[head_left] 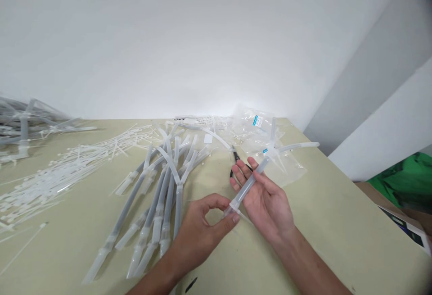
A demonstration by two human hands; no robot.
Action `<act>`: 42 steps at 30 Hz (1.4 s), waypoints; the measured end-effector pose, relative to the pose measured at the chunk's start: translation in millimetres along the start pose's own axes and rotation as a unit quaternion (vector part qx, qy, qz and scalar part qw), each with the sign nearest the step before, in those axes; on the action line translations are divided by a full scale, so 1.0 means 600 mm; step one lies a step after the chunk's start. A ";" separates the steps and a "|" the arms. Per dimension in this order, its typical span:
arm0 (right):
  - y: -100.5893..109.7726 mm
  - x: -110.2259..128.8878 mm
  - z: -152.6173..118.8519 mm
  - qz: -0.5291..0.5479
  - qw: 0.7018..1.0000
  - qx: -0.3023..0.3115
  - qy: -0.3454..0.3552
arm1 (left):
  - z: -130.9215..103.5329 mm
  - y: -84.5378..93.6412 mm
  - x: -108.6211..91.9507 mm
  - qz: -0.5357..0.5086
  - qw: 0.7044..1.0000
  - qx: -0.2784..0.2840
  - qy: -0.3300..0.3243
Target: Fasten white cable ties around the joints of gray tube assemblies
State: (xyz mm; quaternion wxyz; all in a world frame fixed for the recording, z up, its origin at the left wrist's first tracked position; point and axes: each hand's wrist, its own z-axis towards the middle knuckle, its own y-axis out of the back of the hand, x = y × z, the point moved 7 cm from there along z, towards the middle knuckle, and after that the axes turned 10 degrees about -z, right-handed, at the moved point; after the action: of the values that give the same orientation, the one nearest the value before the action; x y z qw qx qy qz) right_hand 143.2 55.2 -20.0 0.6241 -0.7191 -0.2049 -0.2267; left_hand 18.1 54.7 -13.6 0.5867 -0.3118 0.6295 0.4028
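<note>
A translucent grey branched plastic tube [248, 186] slants up between my hands, its thin white branches spreading at the far end. My left hand [211, 225] pinches its near end, thumb and fingers at a white cable tie [236, 209] around the joint. With palm up and fingers loosely stretched, my right hand [268, 200] supports the tube's middle, thumb resting against it. Behind the right fingers, black-handled scissors [235, 156] lie partly hidden. Left of my hands is a pile of similar branched tubes [162, 196].
Loose white cable ties [84, 164] spread over the table [334, 223] at left, beside a heap of tube assemblies [23, 126]. Clear plastic bags [290, 169] lie behind my right hand. Past the table's right edge sits a box with green material [401, 180]. A wall stands behind.
</note>
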 end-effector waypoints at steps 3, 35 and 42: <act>-0.006 0.007 -0.001 -0.021 0.999 0.030 0.006 | 0.004 -0.011 0.017 -0.123 0.989 0.054 0.056; -0.011 -0.032 -0.008 -0.306 0.950 0.071 0.011 | 0.005 0.016 0.001 -0.309 0.948 0.073 0.018; -0.037 0.002 -0.051 -0.475 0.831 0.069 0.283 | 0.007 0.042 -0.009 -0.288 0.957 0.024 -0.034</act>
State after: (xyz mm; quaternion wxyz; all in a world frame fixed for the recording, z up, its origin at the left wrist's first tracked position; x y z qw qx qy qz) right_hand 129.1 27.9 2.5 0.5186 -0.3927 -0.3510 -0.6735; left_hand -1.2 70.0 -4.7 0.7060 -0.4515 0.5028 0.2118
